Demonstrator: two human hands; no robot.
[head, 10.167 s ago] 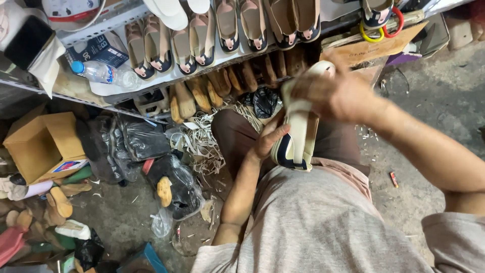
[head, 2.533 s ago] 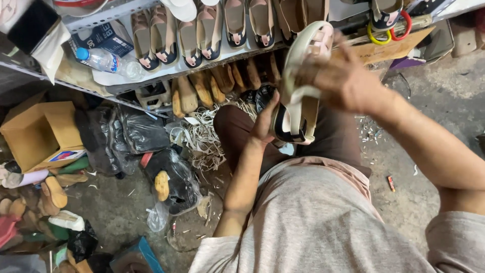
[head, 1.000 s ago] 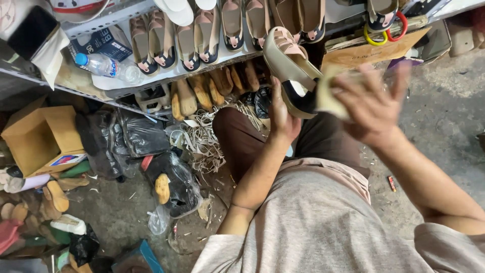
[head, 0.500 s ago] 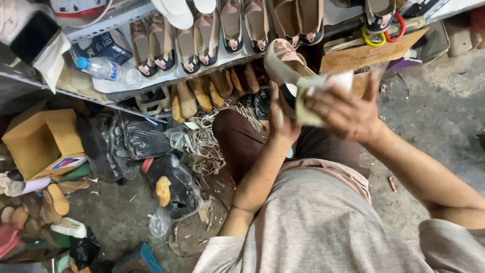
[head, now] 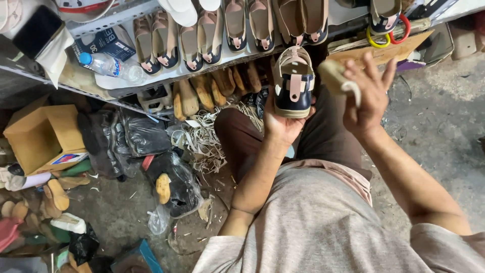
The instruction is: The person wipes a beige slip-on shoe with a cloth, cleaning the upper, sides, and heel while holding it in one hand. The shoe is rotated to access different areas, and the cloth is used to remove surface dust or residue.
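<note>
L hand [head: 283, 124] cups navy-and-beige strapped sandal w/ pink strap [head: 294, 83] from below, fingers curled round its heel, held up above lap. R hand [head: 366, 98] pinches folded beige cloth pad [head: 336, 78], other fingers spread, just beside sandal, not touching. Metal shelf [head: 121, 86] w/ sandal rows behind.

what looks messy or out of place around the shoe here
The sandal in the left hand looks intact. The oddities are on the floor: a tangled heap of pale strips spills out under the shelf, beside crumpled black bags and loose scattered soles.
</note>
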